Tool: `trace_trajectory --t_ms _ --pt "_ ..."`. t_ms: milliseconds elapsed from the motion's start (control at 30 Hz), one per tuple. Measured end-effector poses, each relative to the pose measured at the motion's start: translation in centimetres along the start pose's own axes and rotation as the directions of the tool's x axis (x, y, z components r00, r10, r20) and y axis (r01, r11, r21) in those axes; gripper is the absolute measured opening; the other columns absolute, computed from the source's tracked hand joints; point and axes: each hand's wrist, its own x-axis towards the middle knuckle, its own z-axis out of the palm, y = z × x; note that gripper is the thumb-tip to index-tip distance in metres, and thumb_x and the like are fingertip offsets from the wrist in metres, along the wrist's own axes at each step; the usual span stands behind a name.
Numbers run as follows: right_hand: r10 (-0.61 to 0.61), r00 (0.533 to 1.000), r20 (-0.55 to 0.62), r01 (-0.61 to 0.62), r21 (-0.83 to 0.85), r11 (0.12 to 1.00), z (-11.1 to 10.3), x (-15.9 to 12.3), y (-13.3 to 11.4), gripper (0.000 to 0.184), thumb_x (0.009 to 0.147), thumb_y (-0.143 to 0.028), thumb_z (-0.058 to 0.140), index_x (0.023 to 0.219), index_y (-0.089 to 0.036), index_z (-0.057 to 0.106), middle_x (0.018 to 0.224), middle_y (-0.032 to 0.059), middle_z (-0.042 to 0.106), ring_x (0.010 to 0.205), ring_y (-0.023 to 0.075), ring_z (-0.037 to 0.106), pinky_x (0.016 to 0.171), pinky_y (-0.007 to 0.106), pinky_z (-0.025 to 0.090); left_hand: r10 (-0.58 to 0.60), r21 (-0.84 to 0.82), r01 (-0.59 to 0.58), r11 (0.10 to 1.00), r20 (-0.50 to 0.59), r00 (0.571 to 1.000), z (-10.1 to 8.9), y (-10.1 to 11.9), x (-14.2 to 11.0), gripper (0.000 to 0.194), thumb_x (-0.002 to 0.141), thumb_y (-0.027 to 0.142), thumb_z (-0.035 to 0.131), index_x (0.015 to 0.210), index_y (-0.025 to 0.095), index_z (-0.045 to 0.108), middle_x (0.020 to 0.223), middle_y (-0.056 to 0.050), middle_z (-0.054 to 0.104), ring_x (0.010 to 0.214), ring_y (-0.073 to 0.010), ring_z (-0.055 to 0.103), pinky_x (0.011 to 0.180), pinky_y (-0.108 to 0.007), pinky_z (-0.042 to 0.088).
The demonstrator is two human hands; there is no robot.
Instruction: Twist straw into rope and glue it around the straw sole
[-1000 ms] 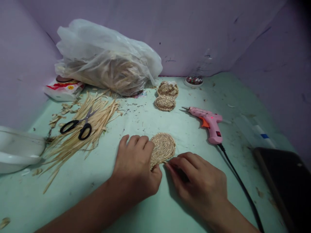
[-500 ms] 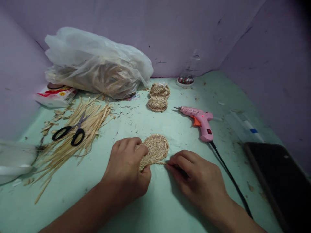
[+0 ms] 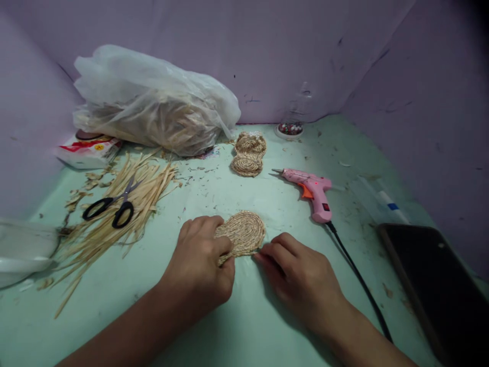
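Note:
A flat, coiled piece of braided straw (image 3: 246, 232) lies on the table, its rounded end facing away to the right. My left hand (image 3: 204, 255) grips its left part between thumb and fingers and hides that end. At the lower right edge of the coil, my right hand (image 3: 296, 267) pinches the braided cord close to where it meets the piece. The right fingers cover most of the loose cord. Farther back sits a pair of joined coiled straw pieces (image 3: 248, 154) with clear beads at the far edge. A pink glue gun (image 3: 313, 191) rests to the right, its red light on.
Black-handled scissors (image 3: 122, 209) lie on loose straw strips (image 3: 153, 193) at left. Behind them is a plastic bag of straw (image 3: 160, 107). A dish of beads (image 3: 289, 131) stands at the back. The gun's cord (image 3: 357, 272) runs beside a dark phone (image 3: 431, 285).
My right hand has moved slightly left and up, closer to the coiled piece, and less of the loose cord shows. My left hand keeps its grip. The view has shifted slightly.

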Motion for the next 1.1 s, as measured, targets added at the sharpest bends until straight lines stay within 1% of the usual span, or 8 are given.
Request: trace_trajectory --t_ms 100,400,567,633,700,800,900,1100 --pt "0.027 0.999 -0.025 -0.026 0.024 0.999 0.1 0.2 -0.1 0.02 0.083 -0.022 0.049 0.072 -0.015 0.065 0.064 0.0023 0.057 0.051 0.0104 0.052 0.047 0.022 0.036 -0.007 -0.007 0.007 1.0 0.001 1.0 -0.1 0.0 0.0 0.016 0.067 0.02 0.055 0.07 0.018 0.071 0.109 -0.015 0.059 0.103 -0.031 0.051 0.088 -0.05 0.04" --pt "0.129 0.992 -0.019 -0.128 0.033 0.991 0.2 0.8 -0.2 0.017 0.079 -0.026 0.053 0.067 -0.018 0.063 0.062 0.0002 0.057 0.048 0.0099 0.05 0.044 0.022 0.033 -0.023 -0.01 0.023 1.0 0.055 0.998 -0.3 0.2 0.2 0.014 0.069 0.021 0.055 0.068 0.02 0.069 0.113 -0.012 0.059 0.105 -0.0315 0.05 0.091 -0.056 0.035" --pt "0.171 0.985 -0.018 -0.171 -0.053 0.984 0.1 1.2 -0.6 0.007 0.074 -0.026 0.058 0.073 -0.021 0.062 0.068 -0.0006 0.06 0.058 0.0146 0.057 0.047 0.024 0.035 -0.025 -0.009 0.026 1.0 0.081 0.996 -0.3 0.2 0.2 0.013 0.069 0.02 0.054 0.065 0.02 0.066 0.112 -0.01 0.058 0.106 -0.0301 0.049 0.093 -0.055 0.034" --pt "0.17 0.985 -0.022 -0.171 -0.086 0.981 0.1 1.3 -0.6 0.01 0.073 -0.026 0.058 0.08 -0.021 0.061 0.078 0.0017 0.062 0.066 0.0176 0.059 0.048 0.025 0.037 -0.026 -0.007 0.026 1.0 0.075 0.997 -0.3 0.3 0.2 0.01 0.069 0.02 0.054 0.066 0.019 0.064 0.111 -0.01 0.058 0.105 -0.0298 0.048 0.093 -0.054 0.034" --pt "0.166 0.986 -0.021 -0.167 -0.099 0.981 0.0 1.5 -0.5 0.022 0.072 -0.026 0.058 0.093 -0.02 0.058 0.093 0.0056 0.063 0.076 0.0206 0.06 0.05 0.027 0.04 -0.037 -0.01 0.038 0.999 0.063 0.997 -0.2 0.3 0.2 0.01 0.068 0.019 0.053 0.073 0.018 0.061 0.106 -0.01 0.059 0.103 -0.0289 0.049 0.092 -0.052 0.035" --pt "0.151 0.989 0.002 -0.15 -0.065 0.986 0.0 1.6 -0.2 0.039 0.071 -0.024 0.058 0.109 -0.019 0.051 0.11 0.0089 0.059 0.091 0.0228 0.059 0.059 0.03 0.046 -0.073 -0.022 0.074 0.997 0.041 0.996 -0.2 0.5 0.1 0.025 0.067 0.019 0.053 0.092 0.015 0.056 0.099 -0.01 0.06 0.097 -0.0266 0.051 0.092 -0.05 0.036" --pt "0.136 0.99 0.038 -0.135 -0.03 0.99 -0.1 1.7 0.1 0.044 0.07 -0.023 0.058 0.113 -0.02 0.047 0.108 0.0067 0.061 0.09 0.0225 0.058 0.064 0.033 0.048 -0.087 -0.003 0.087 0.996 0.027 0.996 -0.2 0.5 0.2 0.038 0.067 0.021 0.054 0.104 0.014 0.052 0.102 -0.011 0.058 0.098 -0.0264 0.05 0.092 -0.049 0.036" --pt "0.171 0.983 0.062 -0.171 -0.004 0.985 -0.2 1.6 0.2 0.043 0.069 -0.023 0.059 0.111 -0.021 0.047 0.098 0.0038 0.064 0.077 0.021 0.059 0.06 0.033 0.045 -0.077 0.068 0.071 0.995 0.091 0.993 -0.4 0.1 0.6 0.049 0.068 0.027 0.053 0.115 0.013 0.051 0.11 -0.012 0.056 0.102 -0.0284 0.048 0.095 -0.05 0.032"
